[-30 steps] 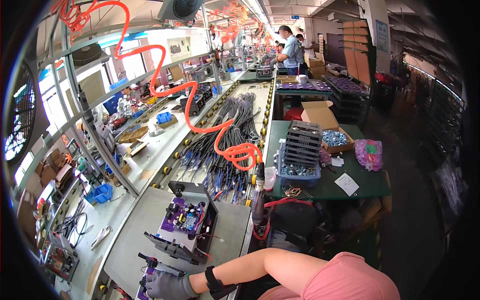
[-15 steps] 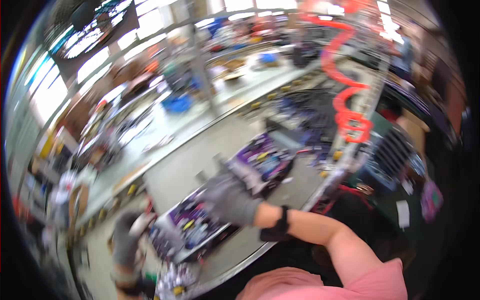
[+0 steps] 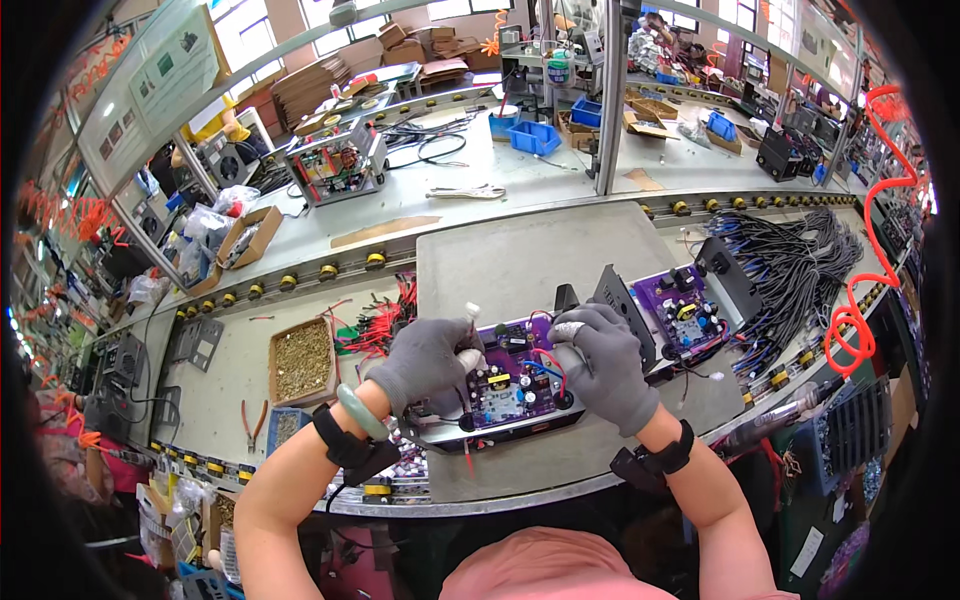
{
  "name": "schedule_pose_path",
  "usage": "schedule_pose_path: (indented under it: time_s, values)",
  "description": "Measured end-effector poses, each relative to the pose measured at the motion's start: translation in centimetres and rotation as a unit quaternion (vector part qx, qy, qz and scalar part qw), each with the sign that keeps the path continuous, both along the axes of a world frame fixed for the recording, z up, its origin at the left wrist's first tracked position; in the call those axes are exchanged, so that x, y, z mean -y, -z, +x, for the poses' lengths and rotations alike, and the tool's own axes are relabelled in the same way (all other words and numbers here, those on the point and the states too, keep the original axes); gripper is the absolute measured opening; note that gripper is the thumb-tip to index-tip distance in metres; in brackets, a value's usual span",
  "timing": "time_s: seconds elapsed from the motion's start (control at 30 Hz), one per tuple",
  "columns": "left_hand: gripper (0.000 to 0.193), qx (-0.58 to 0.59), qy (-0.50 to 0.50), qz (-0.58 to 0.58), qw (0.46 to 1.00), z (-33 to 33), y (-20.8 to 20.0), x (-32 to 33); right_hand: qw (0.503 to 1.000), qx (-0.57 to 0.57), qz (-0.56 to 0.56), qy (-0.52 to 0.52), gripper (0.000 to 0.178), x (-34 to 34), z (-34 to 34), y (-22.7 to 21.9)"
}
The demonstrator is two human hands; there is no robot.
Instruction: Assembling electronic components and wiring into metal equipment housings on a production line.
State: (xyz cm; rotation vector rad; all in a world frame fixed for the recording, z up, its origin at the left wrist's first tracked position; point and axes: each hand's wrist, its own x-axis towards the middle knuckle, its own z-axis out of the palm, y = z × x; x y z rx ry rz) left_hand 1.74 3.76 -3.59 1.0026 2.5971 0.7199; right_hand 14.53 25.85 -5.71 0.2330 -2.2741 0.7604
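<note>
Both hands wear grey gloves with pale fingertips. A purple circuit board [image 3: 510,388] lies in an open black metal housing in front of me. My left hand [image 3: 425,358] is at its left end, thumb and fingers pinched together; a small white piece [image 3: 472,311] shows at the fingertips, too small to name surely. At the board's right end, my right hand [image 3: 603,365] has its fingers curled closed at red and blue wires [image 3: 545,366] that rise from the board. A second purple board [image 3: 682,308] sits in another open housing to the right.
Black cables [image 3: 800,255] are heaped at the right. Left of the housing lie red wires [image 3: 385,318], a carton of small metal parts [image 3: 303,362] and pliers [image 3: 255,425]. A grey board [image 3: 540,240] lies beneath the housings. A coiled orange hose [image 3: 850,335] hangs at the right.
The view has swung and steadied. My left hand has come from beside the housings to the nearer board's left end. My right hand is now at that board's right end.
</note>
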Motion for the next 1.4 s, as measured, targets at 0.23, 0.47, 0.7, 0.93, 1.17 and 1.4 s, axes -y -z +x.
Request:
schedule_pose_path:
  time_s: [0.23, 0.47, 0.7, 0.93, 1.17, 1.4]
  values:
    - [0.017, 0.026, -0.017, 0.024, 0.999, 0.1, -0.4, -0.1, 1.0, -0.004, -0.011, 0.006, 0.012, 0.1, -0.1, -0.1]
    - [0.017, 0.041, 0.008, -0.003, 0.999, 0.1, -1.0, -0.1, 1.0, 0.014, -0.003, 0.0, 0.014, -0.2, -0.2, 0.4]
    - [0.016, -0.013, -0.008, -0.026, 1.0, 1.3, -1.5, -0.7, 1.0, 0.013, -0.012, 0.001, 0.014, 0.0, 0.0, 0.0]
    - [0.033, -0.036, 0.081, -0.123, 0.989, -1.0, -1.8, -0.7, 1.0, 0.006, -0.007, 0.0, 0.016, -0.3, -0.3, 0.5]
    - [0.063, 0.026, 0.181, -0.231, 0.956, -4.6, -2.6, -1.5, 0.996, 0.049, -0.078, -0.015, 0.024, -0.2, 0.0, 1.1]
    - [0.1, -0.04, 0.188, -0.126, 0.973, -4.8, -1.2, -2.6, 0.996, 0.048, -0.074, 0.016, 0.013, 0.3, -0.1, 1.9]
